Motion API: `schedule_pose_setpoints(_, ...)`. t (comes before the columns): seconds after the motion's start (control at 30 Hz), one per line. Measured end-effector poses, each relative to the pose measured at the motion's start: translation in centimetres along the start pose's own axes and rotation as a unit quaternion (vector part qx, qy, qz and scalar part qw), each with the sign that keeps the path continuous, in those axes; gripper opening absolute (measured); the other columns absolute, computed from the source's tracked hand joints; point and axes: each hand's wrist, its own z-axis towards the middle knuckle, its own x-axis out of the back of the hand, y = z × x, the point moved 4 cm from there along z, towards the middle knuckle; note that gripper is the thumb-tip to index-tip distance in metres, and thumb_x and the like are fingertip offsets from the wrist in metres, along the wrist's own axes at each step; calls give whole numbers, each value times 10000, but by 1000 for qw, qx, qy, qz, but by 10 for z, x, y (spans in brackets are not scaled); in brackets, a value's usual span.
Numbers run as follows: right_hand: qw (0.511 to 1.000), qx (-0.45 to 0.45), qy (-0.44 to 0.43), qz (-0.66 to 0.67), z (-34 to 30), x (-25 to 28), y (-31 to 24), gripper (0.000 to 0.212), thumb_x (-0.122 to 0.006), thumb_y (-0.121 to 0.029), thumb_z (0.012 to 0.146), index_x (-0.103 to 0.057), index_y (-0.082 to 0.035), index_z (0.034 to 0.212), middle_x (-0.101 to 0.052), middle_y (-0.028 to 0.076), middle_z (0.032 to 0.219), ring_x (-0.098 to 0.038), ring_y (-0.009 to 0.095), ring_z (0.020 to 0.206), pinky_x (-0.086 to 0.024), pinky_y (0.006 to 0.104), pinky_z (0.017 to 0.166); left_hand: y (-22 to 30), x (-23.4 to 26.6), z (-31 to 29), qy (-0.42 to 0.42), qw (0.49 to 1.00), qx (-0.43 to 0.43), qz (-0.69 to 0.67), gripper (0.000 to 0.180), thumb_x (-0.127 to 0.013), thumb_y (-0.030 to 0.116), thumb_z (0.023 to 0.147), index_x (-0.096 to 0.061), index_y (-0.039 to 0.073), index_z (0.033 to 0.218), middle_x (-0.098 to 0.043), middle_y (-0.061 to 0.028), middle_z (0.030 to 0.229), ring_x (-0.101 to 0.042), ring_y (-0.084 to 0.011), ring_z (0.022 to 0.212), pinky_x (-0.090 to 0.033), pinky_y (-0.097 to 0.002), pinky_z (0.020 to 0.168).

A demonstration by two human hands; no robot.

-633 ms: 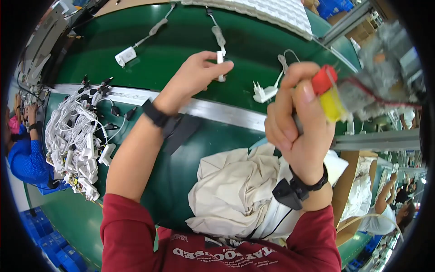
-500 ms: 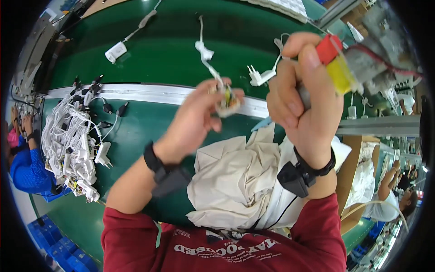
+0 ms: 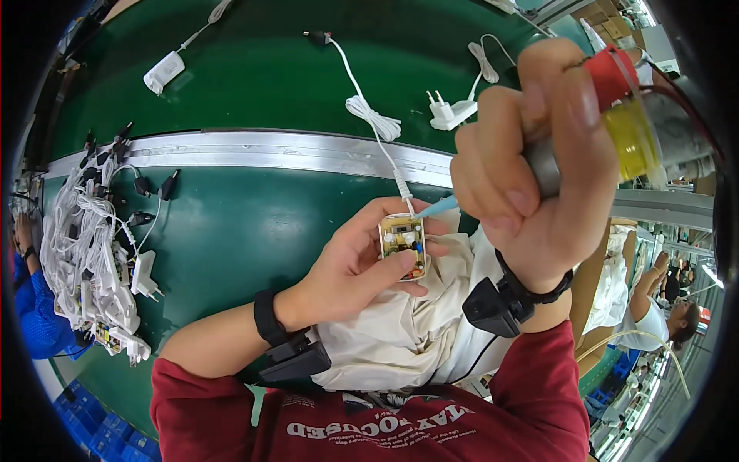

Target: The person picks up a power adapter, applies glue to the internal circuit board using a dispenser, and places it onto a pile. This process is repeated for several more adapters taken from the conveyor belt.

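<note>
My left hand [image 3: 350, 266] holds an open power adapter [image 3: 389, 245] whose white casing shows a circuit board with small components. Its thumb presses on the lower part of the board. A white cord [image 3: 374, 125], bundled midway, runs up from the adapter and across the rail to a black plug end [image 3: 316, 36]. In my right hand [image 3: 535, 146] is a thick grey dispensing tool [image 3: 545, 165] with red and yellow parts. The tool's light blue tapered nozzle [image 3: 439, 206] reaches the top edge of the board. Whether anything comes out of it I cannot tell.
A tangled heap of white adapters and cords [image 3: 88, 231] lies at left. Beyond the metal rail [image 3: 231, 148], white adapters [image 3: 164, 73] [image 3: 450, 113] lie on the green belt [image 3: 254, 77]. Off-white cloth [image 3: 369, 339] covers my lap. People sit at both sides.
My left hand has brought the adapter down and nearer, and it is now steady. The nozzle has met the board's top edge. The adapters on the belt have shifted slightly.
</note>
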Motion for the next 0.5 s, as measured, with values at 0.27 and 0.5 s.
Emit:
schedule_pose_setpoints(0.27,998,-5,-68,6,-1,2,5,334,-285,-407,997,-389,-95,940,-345,-16,488,-276,62,352,-243,221,352,2,4,0,-5,1000,0,-3,439,-458,12,932,-302,66,1339,-467,-129,1319,-505,-217,1193,-551,-342,840)
schedule_pose_setpoints(0.5,994,-13,-107,14,-3,7,4,347,-263,-423,1001,-369,-99,941,-361,-6,495,-291,70,354,-257,223,356,0,5,1,17,1000,7,-3,415,-448,23,937,-324,62,1332,-484,-134,1298,-513,-216,1183,-551,-352,846)
